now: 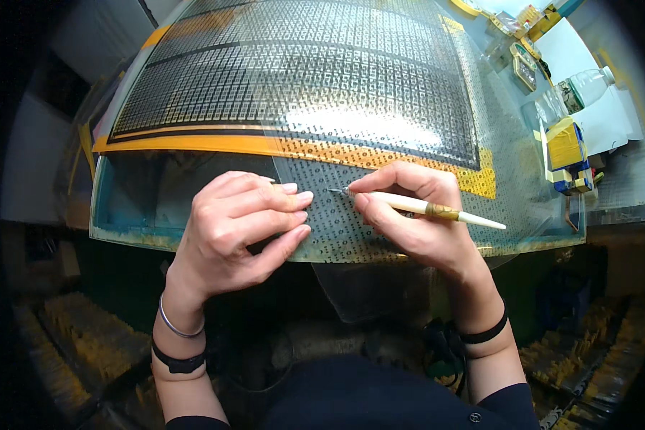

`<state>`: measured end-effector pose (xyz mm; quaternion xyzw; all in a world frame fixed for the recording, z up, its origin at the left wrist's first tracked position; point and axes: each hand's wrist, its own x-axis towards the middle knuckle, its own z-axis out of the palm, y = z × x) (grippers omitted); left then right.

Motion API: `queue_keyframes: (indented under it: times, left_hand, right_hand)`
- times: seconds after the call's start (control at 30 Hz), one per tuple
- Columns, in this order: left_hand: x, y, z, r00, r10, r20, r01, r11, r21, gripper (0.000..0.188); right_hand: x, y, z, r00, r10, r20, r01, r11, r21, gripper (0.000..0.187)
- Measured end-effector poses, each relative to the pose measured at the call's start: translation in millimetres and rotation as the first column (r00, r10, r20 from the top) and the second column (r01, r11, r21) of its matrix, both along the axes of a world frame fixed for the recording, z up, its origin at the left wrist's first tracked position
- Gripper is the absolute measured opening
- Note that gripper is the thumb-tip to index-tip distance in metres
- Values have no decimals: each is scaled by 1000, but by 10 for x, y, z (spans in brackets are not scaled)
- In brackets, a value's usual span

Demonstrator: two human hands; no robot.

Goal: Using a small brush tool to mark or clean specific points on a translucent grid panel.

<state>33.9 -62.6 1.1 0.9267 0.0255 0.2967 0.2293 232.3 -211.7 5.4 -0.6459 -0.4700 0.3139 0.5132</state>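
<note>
A clear film (pixel 322 236) printed with rows of small dark marks lies over the glass tabletop (pixel 193 233). My right hand (pixel 423 218) is closed around a pen-like tool (pixel 401 203) with a tapered white handle, a gold-brown band and a fine metal tip. That tip points left and is at the film, though whether it touches cannot be made out. Across from it, my left hand (pixel 244 222) rests its bent fingertips on the film near its left edge. The left thumb is apart from the palm, and nothing shows in that hand.
Beyond my hands a dark grid sheet (pixel 193 93) with an orange border (pixel 193 142) spreads across the table, partly under the film. Bright glare covers its middle. On the right are a clear plastic bottle (pixel 591 87), a yellow-and-blue box (pixel 566 147) and a small tin (pixel 523 68).
</note>
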Motion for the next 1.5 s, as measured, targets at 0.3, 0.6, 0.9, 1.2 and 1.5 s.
queue_keyframes:
  times: [0.3,0.6,0.9,1.2,1.5]
  left_hand:
    - [-4,-7,3,1000,15,-8,-16,1000,-17,10]
    - [-2,-10,14,1000,17,-6,-17,999,-28,9]
    - [1,-5,7,1000,20,-6,-20,1000,-22,8]
    - [2,-7,3,1000,20,2,-20,1000,-12,9]
    - [7,-14,7,1000,24,14,-24,1000,-10,8]
  right_hand:
    - [6,-7,7,1000,14,-7,-14,1000,2,14]
    - [26,-14,4,998,48,-35,-49,999,-20,15]
    - [72,-41,47,992,78,-99,-88,991,-98,15]
    - [106,-67,47,981,132,-143,-146,985,-93,16]
    - [126,-85,102,979,170,-110,-183,977,-112,16]
